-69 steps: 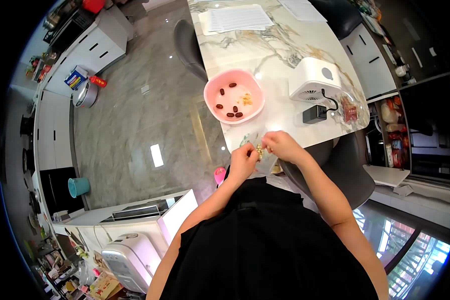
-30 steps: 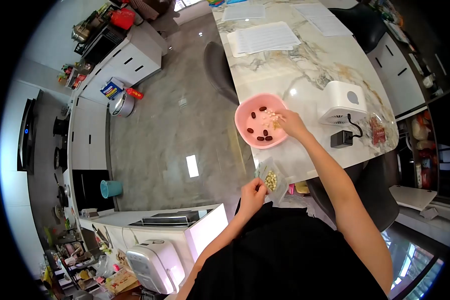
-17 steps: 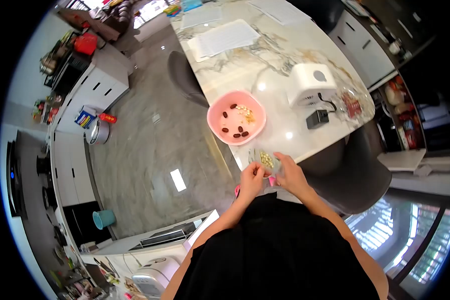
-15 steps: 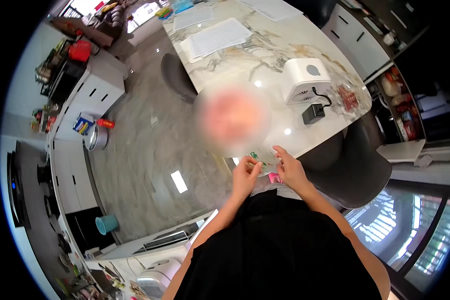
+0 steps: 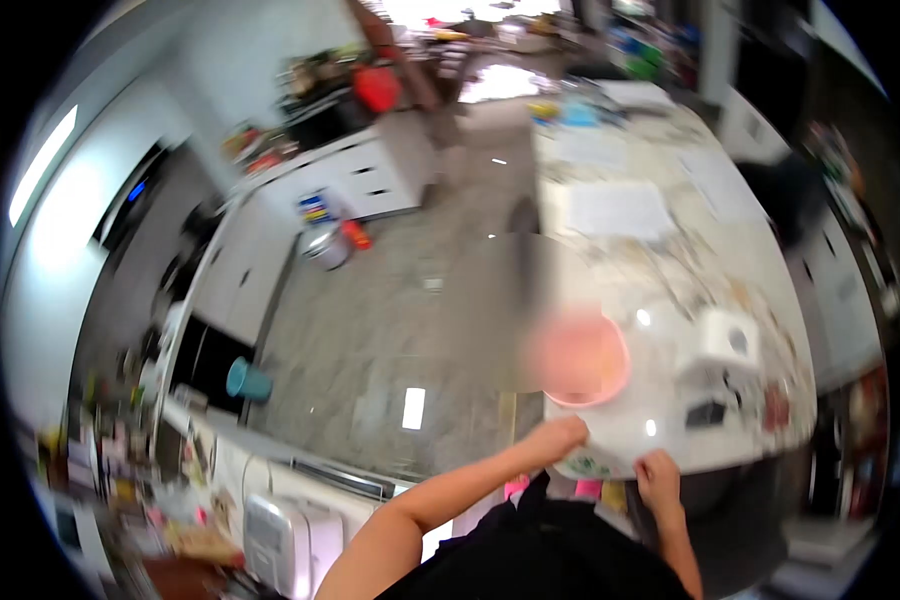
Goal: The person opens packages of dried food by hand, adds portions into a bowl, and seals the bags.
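left hand (image 5: 557,441) and right hand (image 5: 659,478) appear closed on opposite sides of a green-printed bag (image 5: 587,466) at the near edge of the bench (image 5: 670,405), beside a pink bowl (image 5: 621,362), as blur hides how much either bag or bowl contains.

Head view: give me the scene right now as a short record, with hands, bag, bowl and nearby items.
left hand: fingers curled, near the bag; hold too blurred to tell
right hand: fingers curled, opposite side of the bag; hold unclear
clear plastic bag with green print: between the hands
pink plastic bowl: on the white marble-patterned table, beyond the hands
bowl contents: too blurred to tell
right of bowl: white boxy device, small black block
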Demonstrator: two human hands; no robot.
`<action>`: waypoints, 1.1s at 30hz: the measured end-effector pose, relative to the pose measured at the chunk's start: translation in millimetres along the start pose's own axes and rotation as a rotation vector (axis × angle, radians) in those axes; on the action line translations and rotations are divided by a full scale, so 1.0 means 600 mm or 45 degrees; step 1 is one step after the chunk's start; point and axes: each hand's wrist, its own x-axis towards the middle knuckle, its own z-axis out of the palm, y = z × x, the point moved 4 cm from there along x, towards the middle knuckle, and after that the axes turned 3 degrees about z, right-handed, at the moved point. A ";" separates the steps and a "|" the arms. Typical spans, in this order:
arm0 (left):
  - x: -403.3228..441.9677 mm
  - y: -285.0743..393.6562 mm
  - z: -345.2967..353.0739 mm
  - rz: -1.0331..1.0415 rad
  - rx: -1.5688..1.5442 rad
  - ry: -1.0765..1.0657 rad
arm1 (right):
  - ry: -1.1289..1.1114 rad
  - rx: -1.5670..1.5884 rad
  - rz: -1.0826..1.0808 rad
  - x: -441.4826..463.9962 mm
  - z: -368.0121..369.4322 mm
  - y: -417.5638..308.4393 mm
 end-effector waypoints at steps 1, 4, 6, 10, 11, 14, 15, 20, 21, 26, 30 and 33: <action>-0.001 0.002 0.003 0.029 0.040 0.036 | -0.022 -0.001 -0.016 0.005 -0.001 -0.002; -0.009 0.023 -0.010 0.116 0.101 0.062 | -0.145 0.120 0.097 0.004 0.015 0.012; -0.009 0.024 0.012 0.169 0.288 0.038 | -0.213 0.133 -0.019 0.010 0.013 0.000; -0.009 0.058 0.025 0.216 0.333 -0.124 | -0.277 0.103 -0.198 0.018 0.025 -0.013; -0.007 0.055 0.027 0.204 0.347 -0.099 | -0.309 0.087 -0.243 0.021 0.027 -0.013; -0.015 0.072 0.023 0.220 0.335 -0.014 | -0.275 0.098 -0.254 0.031 0.020 -0.034; -0.015 0.075 0.025 0.154 0.321 -0.092 | -0.293 0.070 -0.239 0.030 0.020 -0.048; -0.012 0.068 0.050 0.305 0.246 -0.214 | -0.268 -0.088 -0.233 0.013 0.039 -0.055; -0.010 0.072 0.050 0.361 0.220 -0.250 | -0.248 -0.087 -0.220 0.010 0.036 -0.071; -0.034 0.123 0.067 0.432 -0.012 -0.323 | -0.123 -0.016 0.024 -0.083 -0.005 -0.113; -0.050 0.217 0.072 0.592 -0.056 -0.515 | 0.054 -0.097 0.180 -0.202 0.008 -0.139; -0.056 0.271 0.140 0.766 -0.157 -0.647 | 0.040 -0.041 0.466 -0.297 0.003 -0.115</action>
